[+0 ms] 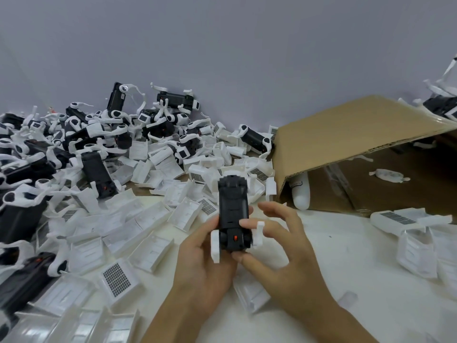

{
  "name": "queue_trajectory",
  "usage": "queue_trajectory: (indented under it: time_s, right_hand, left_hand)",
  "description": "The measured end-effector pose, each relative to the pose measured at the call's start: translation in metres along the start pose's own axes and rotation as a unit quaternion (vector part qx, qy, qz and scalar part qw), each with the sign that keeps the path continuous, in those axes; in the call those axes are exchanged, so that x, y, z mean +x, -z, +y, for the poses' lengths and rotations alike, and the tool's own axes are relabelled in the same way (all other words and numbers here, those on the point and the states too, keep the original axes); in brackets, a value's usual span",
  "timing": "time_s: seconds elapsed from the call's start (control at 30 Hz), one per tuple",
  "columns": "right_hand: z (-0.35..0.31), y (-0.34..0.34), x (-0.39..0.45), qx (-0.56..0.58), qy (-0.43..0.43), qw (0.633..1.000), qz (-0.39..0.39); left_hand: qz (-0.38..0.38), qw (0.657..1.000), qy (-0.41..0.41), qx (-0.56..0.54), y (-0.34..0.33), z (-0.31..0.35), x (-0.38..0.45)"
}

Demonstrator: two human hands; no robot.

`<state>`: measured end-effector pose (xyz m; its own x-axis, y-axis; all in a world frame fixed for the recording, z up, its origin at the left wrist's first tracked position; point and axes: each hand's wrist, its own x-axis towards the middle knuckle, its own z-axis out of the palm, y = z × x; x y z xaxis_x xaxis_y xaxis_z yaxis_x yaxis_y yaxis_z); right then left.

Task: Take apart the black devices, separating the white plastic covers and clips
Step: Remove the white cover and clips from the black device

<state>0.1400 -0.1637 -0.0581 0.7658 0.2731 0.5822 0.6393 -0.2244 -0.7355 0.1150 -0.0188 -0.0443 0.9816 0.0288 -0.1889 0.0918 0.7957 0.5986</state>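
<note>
A black device (233,214) with a small orange mark at its near end is held upright above the table, in the middle of the view. My left hand (205,263) grips it from the left and below. White clips (215,246) stick out on both sides of its near end. My right hand (277,243) pinches the near right end, thumb under the device and a fingertip on its right edge beside the right clip (259,232). The other right fingers are spread.
A big heap of black devices with white arms (99,142) fills the left and back. Loose white covers (150,246) lie scattered over the white table. A tipped cardboard box (358,149) lies open at the right, with more covers (415,241) in front of it.
</note>
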Motion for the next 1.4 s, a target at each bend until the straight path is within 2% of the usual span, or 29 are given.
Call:
queue_trajectory:
  time_s: [0.13,0.5,0.77,1.0,1.23,1.4]
  right_hand:
    - [-0.0031,-0.0005,-0.0002,0.016,0.010,1.000,0.005]
    - [-0.0023,-0.0010,-0.0002,0.040,0.001,0.999,-0.009]
    - [-0.0030,-0.0008,0.0001,0.007,-0.021,1.000,0.016]
    - [-0.0040,0.0005,0.0004,0.034,-0.041,0.998,-0.018]
    - [-0.0065,0.0009,0.0014,0.051,-0.035,0.998,-0.010]
    - [-0.0050,0.0020,0.0007,0.058,-0.041,0.997,-0.016]
  left_hand:
    - [-0.021,1.000,-0.004,0.018,-0.0010,-0.0001,0.0009]
    - [-0.018,0.998,-0.030,0.053,0.0007,-0.0033,0.0026]
    - [-0.021,0.999,-0.028,0.030,0.0022,-0.0024,0.0038]
    - [-0.018,0.999,-0.025,0.021,0.0016,-0.0033,0.0032]
    - [0.002,1.000,-0.025,0.019,0.0009,-0.0037,0.0027]
    - [-0.012,1.000,-0.017,0.003,0.0024,-0.0044,0.0028]
